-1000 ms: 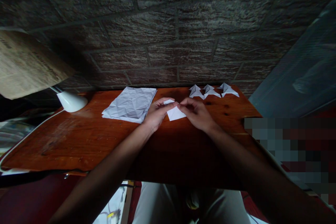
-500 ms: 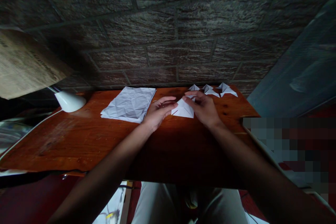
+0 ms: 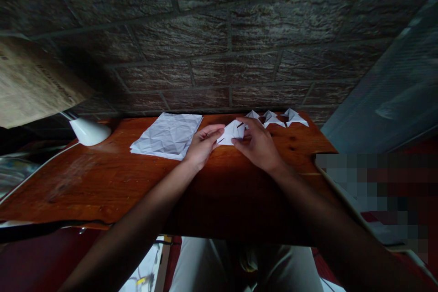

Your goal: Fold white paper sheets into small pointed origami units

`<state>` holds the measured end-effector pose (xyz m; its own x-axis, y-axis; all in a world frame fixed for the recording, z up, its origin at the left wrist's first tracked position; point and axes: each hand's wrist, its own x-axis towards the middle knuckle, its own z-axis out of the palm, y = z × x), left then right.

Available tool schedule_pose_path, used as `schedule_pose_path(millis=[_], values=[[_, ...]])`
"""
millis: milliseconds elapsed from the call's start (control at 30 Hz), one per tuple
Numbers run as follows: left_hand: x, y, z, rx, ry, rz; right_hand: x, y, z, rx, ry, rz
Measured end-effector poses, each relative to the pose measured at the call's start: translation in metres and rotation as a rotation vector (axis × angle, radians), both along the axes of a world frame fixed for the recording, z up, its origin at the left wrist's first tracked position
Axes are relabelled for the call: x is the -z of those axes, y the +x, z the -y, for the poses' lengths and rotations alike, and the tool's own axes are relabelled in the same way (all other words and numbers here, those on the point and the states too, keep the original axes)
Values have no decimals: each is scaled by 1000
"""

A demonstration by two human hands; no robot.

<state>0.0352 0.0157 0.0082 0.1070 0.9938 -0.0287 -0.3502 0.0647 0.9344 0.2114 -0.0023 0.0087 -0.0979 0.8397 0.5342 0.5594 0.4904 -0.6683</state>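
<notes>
A small folded piece of white paper (image 3: 228,134) with dark marks on it is held between both hands above the wooden table. My left hand (image 3: 202,145) pinches its left corner between thumb and fingers. Gripping the right side is my right hand (image 3: 260,146), thumb at the lower edge and fingers behind the top. Just past the right hand, three folded white paper shapes with raised points, one of them this folded paper piece (image 3: 296,117), stand in a row near the wall. To the left of my left hand lies a stack of creased white paper sheets (image 3: 167,136).
A lamp with a white base (image 3: 89,132) and a brown paper shade (image 3: 37,82) stands on the left of the wooden table (image 3: 102,182); its white cord runs off the edge. Behind rises a stone-patterned wall (image 3: 201,32). A bluish panel (image 3: 383,86) leans at the right.
The folded paper has moved slightly left and been turned in the hands. My right thumb has shifted from the paper's top to its lower edge.
</notes>
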Motion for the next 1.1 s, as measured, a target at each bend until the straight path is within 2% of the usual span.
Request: schedule_pose_path(millis=[300, 567, 867, 967, 1100], values=[[4, 0, -3, -3, 121, -102, -2, -1, -1, 18, 92, 208], [7, 2, -2, 48, 182, -160, -8, -2, 3, 45, -5, 344], [3, 3, 1, 17, 91, -176, -7, -6, 4, 57, 53, 273], [3, 4, 2, 0, 111, -192, -5, -8, 4, 106, 55, 265], [2, 5, 4, 57, 183, -214, -5, -8, 4, 141, 35, 279]])
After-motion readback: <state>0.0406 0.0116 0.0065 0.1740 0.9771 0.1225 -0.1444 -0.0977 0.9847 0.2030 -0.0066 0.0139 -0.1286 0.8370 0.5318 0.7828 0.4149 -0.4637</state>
